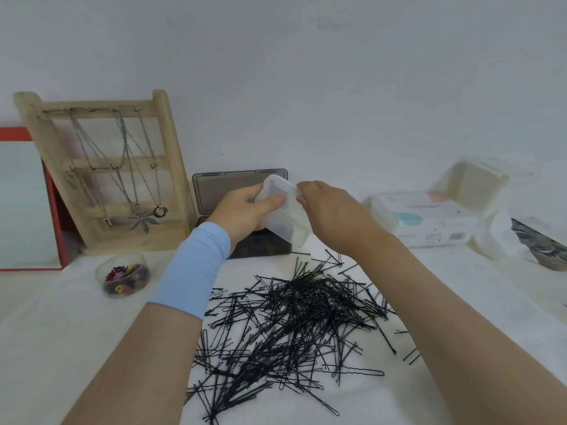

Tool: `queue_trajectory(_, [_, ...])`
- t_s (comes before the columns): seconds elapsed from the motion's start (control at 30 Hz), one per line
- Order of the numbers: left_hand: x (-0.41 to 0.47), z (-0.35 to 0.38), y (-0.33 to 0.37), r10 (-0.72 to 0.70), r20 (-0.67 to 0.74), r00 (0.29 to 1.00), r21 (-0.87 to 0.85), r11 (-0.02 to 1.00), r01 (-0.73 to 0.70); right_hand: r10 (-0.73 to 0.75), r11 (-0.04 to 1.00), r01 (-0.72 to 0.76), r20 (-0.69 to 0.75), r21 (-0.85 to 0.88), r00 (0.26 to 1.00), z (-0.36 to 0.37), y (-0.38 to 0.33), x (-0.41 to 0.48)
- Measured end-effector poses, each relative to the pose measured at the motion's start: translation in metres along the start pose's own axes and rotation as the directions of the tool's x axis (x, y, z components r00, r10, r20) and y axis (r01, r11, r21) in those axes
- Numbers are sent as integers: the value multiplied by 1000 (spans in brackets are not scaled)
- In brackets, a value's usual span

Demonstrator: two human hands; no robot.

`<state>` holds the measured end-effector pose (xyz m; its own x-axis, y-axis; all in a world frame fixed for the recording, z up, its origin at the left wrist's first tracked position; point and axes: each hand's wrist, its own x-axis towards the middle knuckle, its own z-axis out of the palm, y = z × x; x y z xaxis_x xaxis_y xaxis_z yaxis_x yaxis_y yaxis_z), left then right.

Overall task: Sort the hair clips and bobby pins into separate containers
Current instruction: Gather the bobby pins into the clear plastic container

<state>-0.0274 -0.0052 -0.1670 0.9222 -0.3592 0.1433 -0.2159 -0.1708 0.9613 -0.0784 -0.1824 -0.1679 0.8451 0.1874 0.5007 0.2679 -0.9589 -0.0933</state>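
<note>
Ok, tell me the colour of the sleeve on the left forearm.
Light blue. The sleeve shows best in the head view, the only one here.

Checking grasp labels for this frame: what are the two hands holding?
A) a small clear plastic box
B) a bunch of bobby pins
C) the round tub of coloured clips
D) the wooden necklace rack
A: the left hand and right hand both grip the small clear plastic box above the table. The bobby pins lie loose in a pile, and the round tub stands untouched at the left.
</note>
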Motion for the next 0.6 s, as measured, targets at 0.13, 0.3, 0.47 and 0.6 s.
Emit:
queue_trajectory(0.13, [1, -3, 1, 2, 7, 1000, -42, 999, -1, 75, 996, -75, -4, 42, 997, 0, 1, 3])
queue_trajectory(0.3, [-3, -2, 6, 96, -12, 995, -107, 990, -97, 224, 935, -185, -100, 303, 970, -11, 16, 5])
queue_trajectory(0.47, [-4, -10, 4, 111, 88, 990, -228, 970, -88, 388, 856, -216, -306, 470, 869, -8, 30, 4])
queue_trajectory(0.6, [-6, -2, 8, 161, 158, 974, -245, 962, -120, 365, 930, -346, -433, 125, 824, -6, 39, 2])
